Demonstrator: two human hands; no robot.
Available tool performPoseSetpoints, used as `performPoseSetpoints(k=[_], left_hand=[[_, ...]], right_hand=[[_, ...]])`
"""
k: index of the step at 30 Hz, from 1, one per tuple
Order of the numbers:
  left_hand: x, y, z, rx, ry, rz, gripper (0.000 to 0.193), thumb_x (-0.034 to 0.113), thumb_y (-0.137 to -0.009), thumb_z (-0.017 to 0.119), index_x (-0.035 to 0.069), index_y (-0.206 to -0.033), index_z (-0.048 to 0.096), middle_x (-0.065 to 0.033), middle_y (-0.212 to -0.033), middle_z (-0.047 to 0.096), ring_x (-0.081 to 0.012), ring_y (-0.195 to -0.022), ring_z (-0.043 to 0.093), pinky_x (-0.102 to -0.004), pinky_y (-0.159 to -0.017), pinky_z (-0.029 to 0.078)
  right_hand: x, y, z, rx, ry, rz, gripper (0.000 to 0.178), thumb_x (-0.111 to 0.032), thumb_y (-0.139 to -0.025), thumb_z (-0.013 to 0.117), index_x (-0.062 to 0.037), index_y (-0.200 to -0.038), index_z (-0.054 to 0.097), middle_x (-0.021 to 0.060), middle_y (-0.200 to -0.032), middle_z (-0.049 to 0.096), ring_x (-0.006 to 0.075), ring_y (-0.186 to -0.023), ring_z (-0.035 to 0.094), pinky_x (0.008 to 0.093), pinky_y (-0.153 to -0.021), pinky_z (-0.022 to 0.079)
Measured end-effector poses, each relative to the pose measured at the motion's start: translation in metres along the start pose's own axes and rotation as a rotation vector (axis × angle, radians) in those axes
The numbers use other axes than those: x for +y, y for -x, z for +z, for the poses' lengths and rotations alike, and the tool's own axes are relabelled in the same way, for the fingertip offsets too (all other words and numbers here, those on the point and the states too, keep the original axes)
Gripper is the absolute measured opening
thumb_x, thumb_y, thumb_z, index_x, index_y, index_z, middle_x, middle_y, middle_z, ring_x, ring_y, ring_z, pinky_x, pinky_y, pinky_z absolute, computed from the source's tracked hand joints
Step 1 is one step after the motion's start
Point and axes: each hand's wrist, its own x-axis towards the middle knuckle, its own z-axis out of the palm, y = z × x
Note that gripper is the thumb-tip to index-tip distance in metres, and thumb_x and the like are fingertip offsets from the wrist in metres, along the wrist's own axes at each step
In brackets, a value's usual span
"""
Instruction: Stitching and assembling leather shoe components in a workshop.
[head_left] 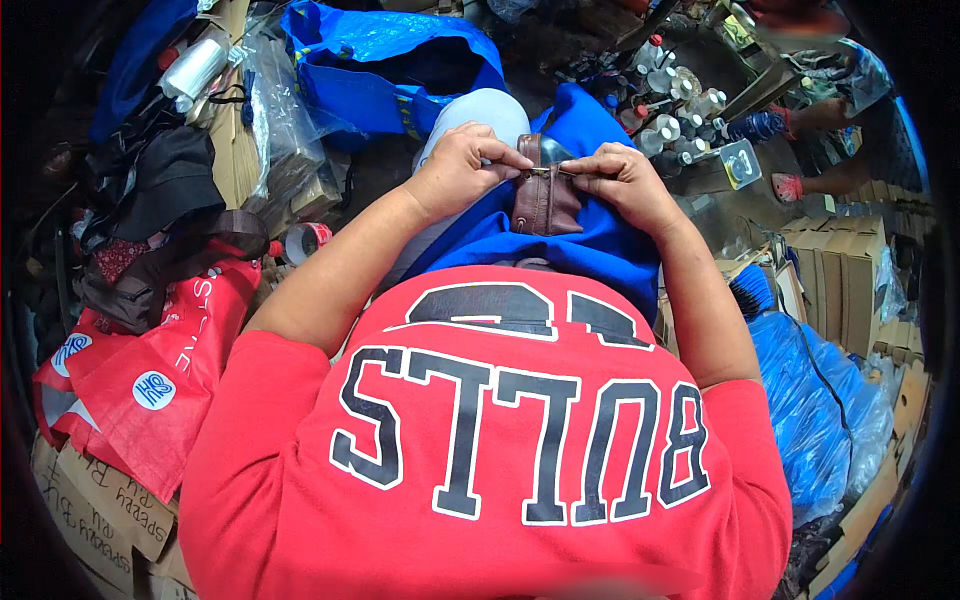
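A brown leather piece [546,205] with stitched seams and small eyelets, looking like part of a shoe, rests on the blue cloth [610,240] over my lap. A dark, shiny rounded surface [552,151] shows at its far opening. My left hand [462,168] pinches at the left side of its upper edge, thumb and forefinger together. Across from it, my right hand [622,182] pinches at the right side. Between the fingertips runs a thin, light-coloured strand [543,170], too small to make out fully.
A blue bag [400,60] gapes open ahead. Several bottles [680,110] stand at the far right, near another person's arm [825,115] and foot. A red bag [170,370] and cardboard [100,510] lie left; blue plastic [810,400] and stacked boxes [835,270] lie right.
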Motion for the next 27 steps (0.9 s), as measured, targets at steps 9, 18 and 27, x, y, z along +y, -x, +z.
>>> performPoseSetpoints(k=[9, 18, 27], left_hand=[[0.000, 0.001, -0.003, -0.035, -0.001, 0.026, 0.023, 0.003, -0.074, 0.069, 0.016, -0.093, 0.074, -0.0028, -0.069, 0.054, -0.0178, -0.070, 0.052, -0.0291, -0.069, 0.043], [0.006, 0.003, -0.007, -0.042, -0.019, 0.009, 0.031, 0.000, -0.075, 0.067, 0.018, -0.099, 0.073, -0.0035, -0.069, 0.052, -0.0171, -0.070, 0.050, -0.0282, -0.068, 0.043], [0.015, 0.000, -0.020, 0.031, -0.075, 0.013, 0.026, 0.002, -0.074, 0.068, 0.017, -0.095, 0.074, -0.0041, -0.068, 0.050, -0.0176, -0.067, 0.049, -0.0291, -0.064, 0.043]], right_hand=[[0.001, -0.001, -0.002, -0.029, -0.003, 0.006, 0.028, -0.010, -0.073, 0.071, -0.0158, -0.101, 0.073, 0.0033, -0.066, 0.054, 0.0150, -0.065, 0.051, 0.0278, -0.063, 0.042], [-0.004, -0.001, -0.006, -0.071, -0.072, 0.053, 0.031, -0.005, -0.073, 0.069, -0.0143, -0.102, 0.072, 0.0034, -0.071, 0.055, 0.0142, -0.067, 0.052, 0.0266, -0.065, 0.043], [-0.008, -0.005, -0.008, -0.048, -0.138, 0.115, 0.031, 0.002, -0.074, 0.064, -0.0138, -0.099, 0.073, 0.0031, -0.075, 0.056, 0.0142, -0.074, 0.055, 0.0257, -0.071, 0.046]])
